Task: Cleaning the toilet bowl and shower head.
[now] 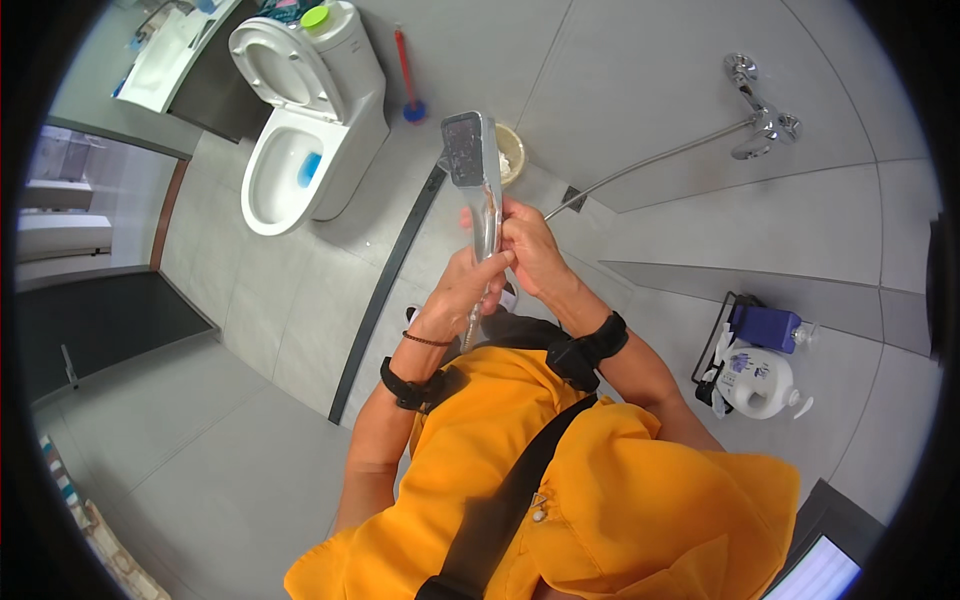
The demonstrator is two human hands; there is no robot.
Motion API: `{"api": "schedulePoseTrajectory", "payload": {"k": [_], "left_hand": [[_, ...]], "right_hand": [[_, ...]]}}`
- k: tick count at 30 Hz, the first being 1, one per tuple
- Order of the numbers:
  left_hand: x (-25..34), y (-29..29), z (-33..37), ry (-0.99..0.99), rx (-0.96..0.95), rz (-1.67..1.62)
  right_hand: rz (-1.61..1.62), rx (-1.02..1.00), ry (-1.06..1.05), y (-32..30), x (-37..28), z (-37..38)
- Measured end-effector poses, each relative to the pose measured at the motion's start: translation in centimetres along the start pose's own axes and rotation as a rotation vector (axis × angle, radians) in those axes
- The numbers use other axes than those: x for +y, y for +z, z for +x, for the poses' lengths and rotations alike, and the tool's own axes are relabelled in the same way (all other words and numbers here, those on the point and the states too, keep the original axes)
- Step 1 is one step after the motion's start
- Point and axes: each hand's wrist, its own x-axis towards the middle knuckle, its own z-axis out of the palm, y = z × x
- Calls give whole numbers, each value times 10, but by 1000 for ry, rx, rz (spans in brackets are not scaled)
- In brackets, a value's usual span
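A silver handheld shower head (pixel 491 168) is held upright in front of my chest, its dark rectangular face turned toward the left. My left hand (pixel 465 285) is closed round the lower handle. Just above and to the right, my right hand (pixel 537 248) is closed on the handle too; some of its fingers are hidden behind it. A metal hose (pixel 650 160) runs from the wall mixer tap (pixel 765 125) down behind my right hand. Below my left hand, a short stretch of hose (pixel 472 330) hangs toward my shirt.
A white toilet (pixel 350 160) with its lid raised stands at the far left, a red-handled plunger (pixel 404 70) beside it. Behind the shower head is a cream bin (pixel 512 158). A wall rack (pixel 712 355) at right holds a white pump bottle (pixel 755 380) and a purple bottle (pixel 765 328).
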Motion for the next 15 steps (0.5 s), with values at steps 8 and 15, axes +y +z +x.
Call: {"api": "schedulePoseTrajectory", "payload": {"k": [8,15], "left_hand": [[14,39,46,4,-2,52],[38,40,76,47,44,118]], "right_hand": [[271,-81,1,-55,-36,11],[294,-88,-49,-72,-37,48]]}}
